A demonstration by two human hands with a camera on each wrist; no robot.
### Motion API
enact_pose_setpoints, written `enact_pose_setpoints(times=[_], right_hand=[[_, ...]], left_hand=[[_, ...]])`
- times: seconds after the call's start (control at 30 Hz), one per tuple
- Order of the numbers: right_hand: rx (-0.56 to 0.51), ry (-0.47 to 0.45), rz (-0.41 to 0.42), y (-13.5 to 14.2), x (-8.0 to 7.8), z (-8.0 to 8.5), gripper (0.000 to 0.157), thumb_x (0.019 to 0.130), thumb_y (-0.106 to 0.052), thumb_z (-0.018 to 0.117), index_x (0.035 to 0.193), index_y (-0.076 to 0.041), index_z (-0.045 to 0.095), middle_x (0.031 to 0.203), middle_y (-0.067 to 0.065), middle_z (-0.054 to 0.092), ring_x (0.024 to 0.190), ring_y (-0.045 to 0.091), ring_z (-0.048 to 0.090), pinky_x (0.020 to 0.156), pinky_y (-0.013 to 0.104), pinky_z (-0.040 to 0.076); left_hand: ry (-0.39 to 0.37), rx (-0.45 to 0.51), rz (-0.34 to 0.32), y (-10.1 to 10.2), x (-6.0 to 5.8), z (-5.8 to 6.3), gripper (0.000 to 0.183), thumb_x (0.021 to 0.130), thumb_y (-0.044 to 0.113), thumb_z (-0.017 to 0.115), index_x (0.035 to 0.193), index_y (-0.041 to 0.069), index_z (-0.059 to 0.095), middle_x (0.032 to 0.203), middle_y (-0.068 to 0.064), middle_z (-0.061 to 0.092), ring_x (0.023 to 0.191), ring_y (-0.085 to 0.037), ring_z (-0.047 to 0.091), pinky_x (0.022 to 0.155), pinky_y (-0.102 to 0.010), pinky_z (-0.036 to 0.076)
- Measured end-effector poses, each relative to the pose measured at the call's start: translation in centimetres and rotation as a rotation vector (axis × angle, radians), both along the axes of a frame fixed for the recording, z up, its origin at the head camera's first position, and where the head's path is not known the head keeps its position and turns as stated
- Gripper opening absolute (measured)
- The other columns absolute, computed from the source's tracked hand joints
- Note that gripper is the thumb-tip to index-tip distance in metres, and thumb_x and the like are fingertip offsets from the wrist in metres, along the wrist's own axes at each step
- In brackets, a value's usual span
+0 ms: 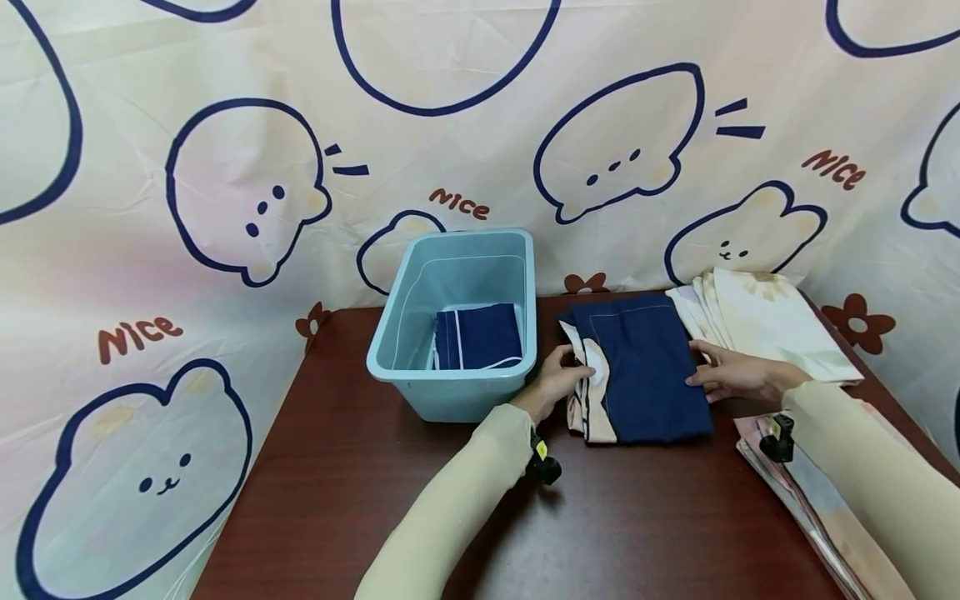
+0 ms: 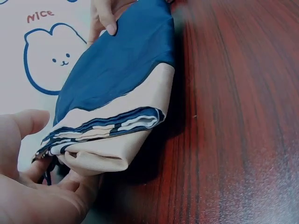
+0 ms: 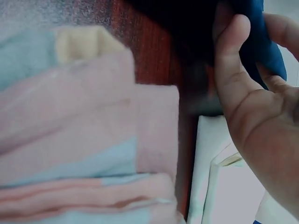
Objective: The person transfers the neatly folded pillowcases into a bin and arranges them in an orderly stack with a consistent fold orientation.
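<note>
A folded navy cloth with a beige and white printed edge is held between both hands over the table, right of the blue bin. My left hand grips its left edge; in the left wrist view the fingers reach under the layered folds and the thumb is raised. On the opposite edge, my right hand pinches the cloth, with navy fabric between thumb and fingers in the right wrist view. Inside the light blue bin lies another folded navy cloth with white lines.
A folded white patterned cloth lies at the back right of the brown table. Folded pink and pale blue fabric lies at the front right, partly under the right forearm. A printed curtain hangs behind the table.
</note>
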State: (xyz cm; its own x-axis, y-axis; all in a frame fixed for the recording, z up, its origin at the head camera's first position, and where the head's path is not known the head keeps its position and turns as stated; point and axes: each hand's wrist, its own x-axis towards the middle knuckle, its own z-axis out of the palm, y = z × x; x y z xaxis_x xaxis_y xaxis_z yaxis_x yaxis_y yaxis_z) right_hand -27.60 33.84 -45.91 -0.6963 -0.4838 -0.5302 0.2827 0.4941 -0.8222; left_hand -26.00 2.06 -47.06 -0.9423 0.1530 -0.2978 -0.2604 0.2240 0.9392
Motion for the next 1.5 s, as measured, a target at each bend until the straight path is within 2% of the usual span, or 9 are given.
enact_pose_setpoints(times=[0.13,0.3,0.43,0.67,0.8,1.03,1.13,1.33,1.5], right_hand=[[-0.008,0.020,-0.009,0.1,0.1,-0.4,0.093,0.097,-0.026,0.057,0.153,-0.012,-0.015,0.151,0.031,0.032,0.116,0.018,0.062,0.092,0.037,0.053],[0.029,0.053,-0.020,0.1,0.2,-1.1,0.092,0.099,-0.033,0.053,0.153,-0.008,-0.016,0.156,0.035,0.015,0.121,0.024,0.059,0.092,0.038,0.054],[0.063,0.096,-0.031,-0.2,0.1,-1.5,0.091,0.099,-0.036,0.053,0.153,-0.004,-0.012,0.155,0.037,0.016,0.125,0.032,0.056,0.094,0.040,0.053],[0.110,0.128,-0.013,-0.5,0.0,-1.9,0.100,0.098,-0.038,0.054,0.149,0.004,-0.020,0.154,0.040,0.004,0.140,0.051,0.031,0.100,0.048,0.049],[0.103,0.128,-0.006,-0.4,-0.1,-2.1,0.100,0.098,-0.038,0.055,0.149,0.004,-0.020,0.155,0.039,0.004,0.141,0.051,0.026,0.102,0.050,0.048],[0.079,0.136,0.040,-0.3,0.0,-2.0,0.098,0.098,-0.034,0.056,0.150,0.005,-0.018,0.154,0.039,0.008,0.139,0.050,0.032,0.101,0.049,0.048],[0.056,0.130,0.041,-0.3,-0.1,-2.0,0.097,0.098,-0.032,0.057,0.151,0.002,-0.017,0.155,0.037,0.010,0.139,0.049,0.033,0.102,0.050,0.048],[0.069,0.098,0.034,-0.1,0.0,-1.9,0.098,0.098,-0.033,0.056,0.151,-0.002,-0.021,0.157,0.035,0.006,0.143,0.050,0.024,0.104,0.051,0.045],[0.072,0.104,0.014,-0.2,0.0,-1.9,0.100,0.097,-0.033,0.057,0.150,0.000,-0.021,0.155,0.036,0.014,0.139,0.047,0.035,0.104,0.050,0.046]], left_hand=[[0.008,0.005,-0.018,-0.1,-0.1,-0.2,0.065,0.087,0.023,0.070,0.144,0.017,0.041,0.153,-0.008,0.038,0.138,-0.028,0.041,0.112,-0.046,0.037],[0.005,-0.017,-0.069,-0.3,0.0,-0.8,0.071,0.087,0.018,0.069,0.148,0.020,0.033,0.156,-0.009,0.035,0.140,-0.031,0.040,0.112,-0.047,0.037],[0.018,-0.021,-0.119,-0.4,0.3,-1.1,0.074,0.088,0.011,0.066,0.151,0.021,0.027,0.157,-0.011,0.033,0.139,-0.033,0.042,0.109,-0.046,0.041],[0.041,-0.033,-0.160,-0.4,0.7,-1.7,0.074,0.090,0.009,0.064,0.151,0.022,0.024,0.154,-0.013,0.036,0.136,-0.030,0.046,0.104,-0.044,0.045],[0.048,-0.034,-0.161,-0.5,0.7,-1.8,0.074,0.090,0.008,0.064,0.151,0.021,0.025,0.154,-0.013,0.036,0.136,-0.030,0.047,0.103,-0.043,0.046],[0.033,-0.034,-0.167,-0.6,0.5,-1.9,0.078,0.089,0.014,0.066,0.153,0.020,0.021,0.152,-0.018,0.039,0.136,-0.031,0.046,0.105,-0.046,0.044],[0.041,-0.028,-0.179,-0.6,0.4,-2.0,0.082,0.090,0.017,0.067,0.155,0.022,0.018,0.154,-0.017,0.036,0.136,-0.031,0.047,0.105,-0.048,0.045],[0.044,-0.008,-0.211,-0.7,0.2,-2.2,0.090,0.089,0.018,0.069,0.156,0.028,0.010,0.159,-0.011,0.027,0.135,-0.029,0.049,0.104,-0.047,0.046],[0.033,-0.022,-0.192,-0.7,0.2,-2.2,0.095,0.086,0.014,0.073,0.156,0.027,0.009,0.145,-0.017,0.049,0.125,-0.027,0.058,0.100,-0.043,0.050]])
